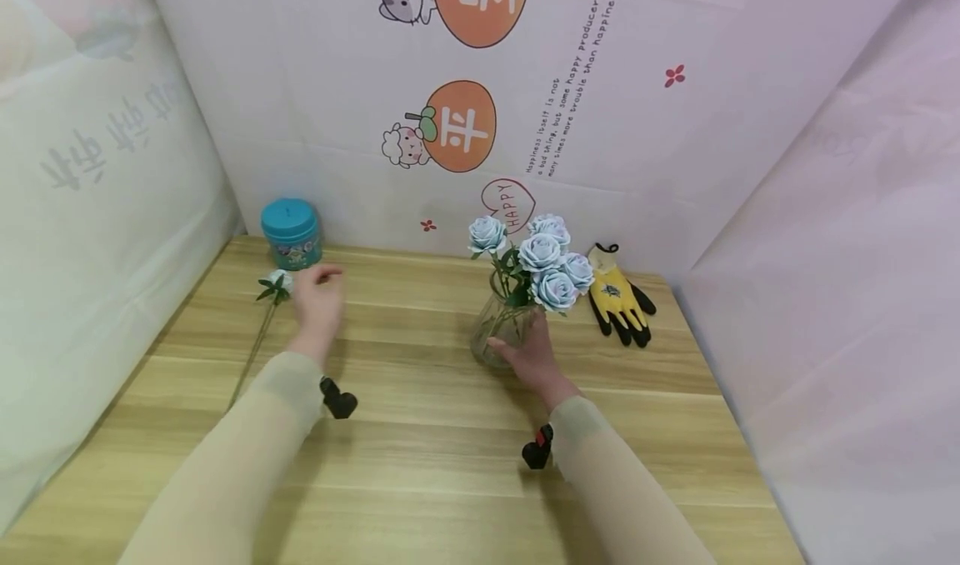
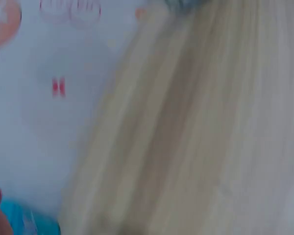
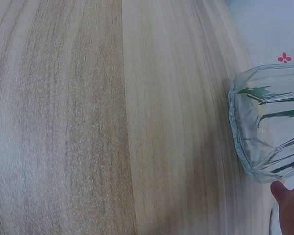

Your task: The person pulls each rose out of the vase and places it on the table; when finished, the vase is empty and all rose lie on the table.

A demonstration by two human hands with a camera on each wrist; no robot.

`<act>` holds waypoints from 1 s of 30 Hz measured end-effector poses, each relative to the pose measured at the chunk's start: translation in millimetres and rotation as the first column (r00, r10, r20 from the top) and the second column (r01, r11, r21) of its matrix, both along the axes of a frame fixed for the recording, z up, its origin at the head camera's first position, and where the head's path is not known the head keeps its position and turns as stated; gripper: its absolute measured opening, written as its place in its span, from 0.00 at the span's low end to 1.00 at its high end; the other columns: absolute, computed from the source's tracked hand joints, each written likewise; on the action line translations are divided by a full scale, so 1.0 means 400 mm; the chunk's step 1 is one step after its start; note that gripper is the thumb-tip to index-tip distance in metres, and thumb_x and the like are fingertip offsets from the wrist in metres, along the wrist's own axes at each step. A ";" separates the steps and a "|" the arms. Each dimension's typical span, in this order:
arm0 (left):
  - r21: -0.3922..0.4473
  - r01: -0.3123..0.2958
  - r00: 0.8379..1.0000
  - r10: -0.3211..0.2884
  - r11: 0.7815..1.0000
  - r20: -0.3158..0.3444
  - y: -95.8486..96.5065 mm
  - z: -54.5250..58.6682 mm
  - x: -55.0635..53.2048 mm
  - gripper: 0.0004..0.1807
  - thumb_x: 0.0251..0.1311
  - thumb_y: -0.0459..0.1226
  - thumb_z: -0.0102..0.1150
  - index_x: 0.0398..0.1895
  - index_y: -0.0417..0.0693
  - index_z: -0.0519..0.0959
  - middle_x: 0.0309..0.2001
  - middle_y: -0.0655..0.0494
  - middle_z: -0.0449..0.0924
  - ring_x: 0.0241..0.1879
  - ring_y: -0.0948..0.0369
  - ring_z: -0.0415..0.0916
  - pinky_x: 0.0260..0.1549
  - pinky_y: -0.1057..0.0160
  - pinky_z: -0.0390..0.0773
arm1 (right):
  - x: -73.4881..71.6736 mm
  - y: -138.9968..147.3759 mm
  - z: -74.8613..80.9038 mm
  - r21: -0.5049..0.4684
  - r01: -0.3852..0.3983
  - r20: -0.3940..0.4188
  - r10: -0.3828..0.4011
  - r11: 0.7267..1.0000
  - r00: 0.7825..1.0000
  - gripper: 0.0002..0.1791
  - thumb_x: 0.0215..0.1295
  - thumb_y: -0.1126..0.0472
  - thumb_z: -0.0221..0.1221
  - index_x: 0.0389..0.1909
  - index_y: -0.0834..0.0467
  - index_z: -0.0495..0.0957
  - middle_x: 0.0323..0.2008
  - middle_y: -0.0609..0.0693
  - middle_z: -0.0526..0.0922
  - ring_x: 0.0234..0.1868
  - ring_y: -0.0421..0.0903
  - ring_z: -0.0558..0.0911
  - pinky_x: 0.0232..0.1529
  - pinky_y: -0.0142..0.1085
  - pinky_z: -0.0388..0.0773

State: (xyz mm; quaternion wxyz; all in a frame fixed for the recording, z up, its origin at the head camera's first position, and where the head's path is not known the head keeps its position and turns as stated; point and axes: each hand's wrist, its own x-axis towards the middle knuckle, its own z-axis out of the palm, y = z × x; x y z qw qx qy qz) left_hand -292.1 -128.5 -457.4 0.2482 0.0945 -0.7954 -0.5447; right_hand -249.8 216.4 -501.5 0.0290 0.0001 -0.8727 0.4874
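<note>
Head view shows the glass vase (image 1: 486, 342) of pale blue roses (image 1: 540, 252) toward the far side of the table (image 1: 420, 432), its side gripped between the right hand's (image 1: 531, 355) thumb and fingers, while the left hand (image 1: 317, 302), loosely bent and apparently holding nothing, is just beside the lone rose (image 1: 281, 281). The glass looks rigid, slippery and breakable, so a firm wrap around its body seems safest; the lone rose is probably light and flexible, best pinched by its stem.
</note>
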 end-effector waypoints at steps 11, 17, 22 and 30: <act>0.194 0.579 0.796 -0.600 0.792 0.076 0.364 0.101 0.004 0.20 0.64 0.34 0.62 0.59 0.40 0.78 0.57 0.42 0.77 0.56 0.51 0.74 0.56 0.56 0.74 | -0.009 0.003 -0.002 -0.004 -0.014 -0.074 0.014 1.000 0.997 0.52 0.59 0.53 0.71 0.73 0.58 0.47 0.73 0.61 0.53 0.74 0.55 0.52 0.72 0.49 0.52; 0.231 0.560 0.802 -0.590 0.795 0.087 0.456 0.117 -0.011 0.20 0.62 0.31 0.58 0.58 0.39 0.78 0.61 0.43 0.74 0.62 0.48 0.69 0.59 0.53 0.71 | -0.015 0.000 -0.011 -0.018 -0.029 -0.104 0.027 0.999 0.994 0.51 0.58 0.57 0.72 0.73 0.59 0.47 0.72 0.60 0.54 0.74 0.53 0.53 0.72 0.47 0.52; 0.218 0.528 0.834 -0.549 0.821 0.046 0.470 0.131 -0.009 0.13 0.64 0.28 0.58 0.51 0.33 0.80 0.56 0.41 0.78 0.61 0.49 0.70 0.59 0.52 0.70 | -0.013 -0.003 -0.013 -0.024 -0.026 -0.105 0.024 0.999 0.994 0.51 0.58 0.58 0.72 0.72 0.62 0.47 0.71 0.63 0.54 0.74 0.54 0.54 0.71 0.47 0.53; 0.187 0.520 0.854 -0.507 0.833 -0.118 0.442 0.196 0.023 0.12 0.69 0.34 0.57 0.51 0.37 0.81 0.57 0.46 0.79 0.62 0.52 0.70 0.65 0.52 0.63 | -0.012 -0.001 -0.011 -0.012 -0.017 -0.103 0.016 1.000 0.995 0.48 0.56 0.58 0.73 0.69 0.61 0.51 0.68 0.62 0.59 0.72 0.54 0.58 0.71 0.45 0.54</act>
